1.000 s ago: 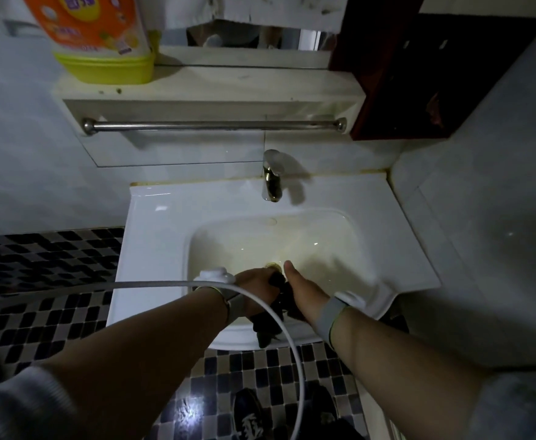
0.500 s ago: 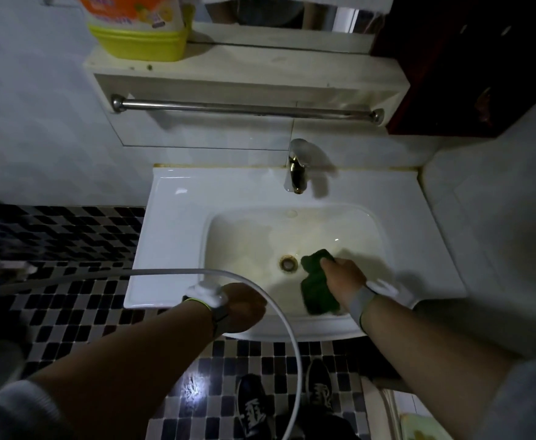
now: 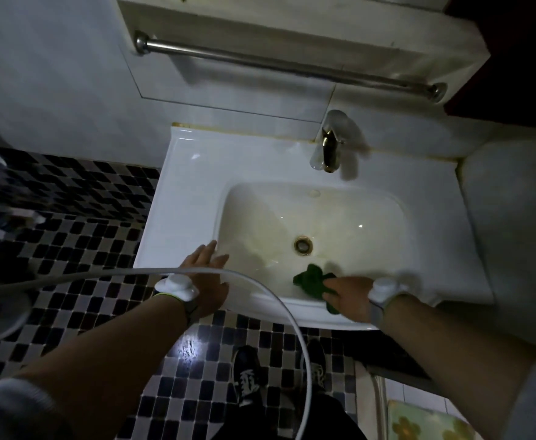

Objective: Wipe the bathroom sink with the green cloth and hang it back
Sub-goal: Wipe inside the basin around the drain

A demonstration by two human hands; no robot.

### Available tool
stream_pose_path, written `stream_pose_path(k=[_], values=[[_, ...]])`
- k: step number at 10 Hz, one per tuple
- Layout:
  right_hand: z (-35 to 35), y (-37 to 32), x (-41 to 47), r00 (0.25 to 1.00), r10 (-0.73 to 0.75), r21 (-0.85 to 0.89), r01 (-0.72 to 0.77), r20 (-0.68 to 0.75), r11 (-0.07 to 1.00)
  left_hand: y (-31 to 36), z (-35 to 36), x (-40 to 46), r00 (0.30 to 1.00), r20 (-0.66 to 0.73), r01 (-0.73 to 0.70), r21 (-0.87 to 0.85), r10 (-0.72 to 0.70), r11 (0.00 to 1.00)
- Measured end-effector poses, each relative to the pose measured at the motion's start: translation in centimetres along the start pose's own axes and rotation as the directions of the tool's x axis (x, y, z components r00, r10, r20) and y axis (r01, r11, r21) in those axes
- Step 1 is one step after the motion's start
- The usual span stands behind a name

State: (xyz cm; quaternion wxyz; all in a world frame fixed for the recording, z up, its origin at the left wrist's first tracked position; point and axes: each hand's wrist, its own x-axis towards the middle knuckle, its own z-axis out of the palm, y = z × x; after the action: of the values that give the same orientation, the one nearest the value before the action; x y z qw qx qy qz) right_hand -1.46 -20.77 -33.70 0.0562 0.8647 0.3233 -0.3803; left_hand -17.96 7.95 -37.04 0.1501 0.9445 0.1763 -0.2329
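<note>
The wiping step is in hand. The right hand [image 3: 351, 296] is closed around the green cloth [image 3: 314, 281], fingers curled over the bunched fabric and pressing it against the inside wall of the sink [image 3: 197, 198] at the basin's near edge, toward its near-right corner; part of the cloth sticks out ahead of the knuckles toward the drain [image 3: 303, 245], and a small tail shows under the palm over the front rim. The left hand [image 3: 204, 281] holds nothing: its fingers are spread and loose, fingertips over the flat deck near the basin's near-left corner, apparently steadying the body, though whether the palm actually bears on the rim cannot be told. The basin floor looks yellowed around the drain and up the far wall below the tap [image 3: 328, 150], so most of the bowl appears not yet wiped. The next move seems to call for sweeping the cloth along the near wall and then across the floor around the drain, keeping the pressure flat so the fabric spreads rather than balls up. Hanging comes afterward; the metal rail [image 3: 279, 65] on the wall above the sink's far edge is bare and looks the likely place for it. A white cable [image 3: 260, 281] loops across the front of the sink between the arms and could snag a wide stroke.
</note>
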Motion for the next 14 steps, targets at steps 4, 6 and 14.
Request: stream_pose_path(k=[4,6,14], values=[[3.3,-1.7,4.5,0.978,-0.204,-0.156,0.207,0.033,0.966,-2.2,2.3,3.6,0.985,-0.173,0.002,0.075,0.011,0.997],[4.3,0.0,5.9,0.998,-0.061,-0.126,0.063,0.016,0.99,-3.1,1.0,6.8,0.97,-0.241,-0.018,0.048,0.03,0.999],[3.6,-10.0,10.8,0.967,-0.249,0.216,0.231,0.061,0.949,-4.1,0.5,8.2,0.929,-0.366,-0.053,0.017,0.056,0.998]])
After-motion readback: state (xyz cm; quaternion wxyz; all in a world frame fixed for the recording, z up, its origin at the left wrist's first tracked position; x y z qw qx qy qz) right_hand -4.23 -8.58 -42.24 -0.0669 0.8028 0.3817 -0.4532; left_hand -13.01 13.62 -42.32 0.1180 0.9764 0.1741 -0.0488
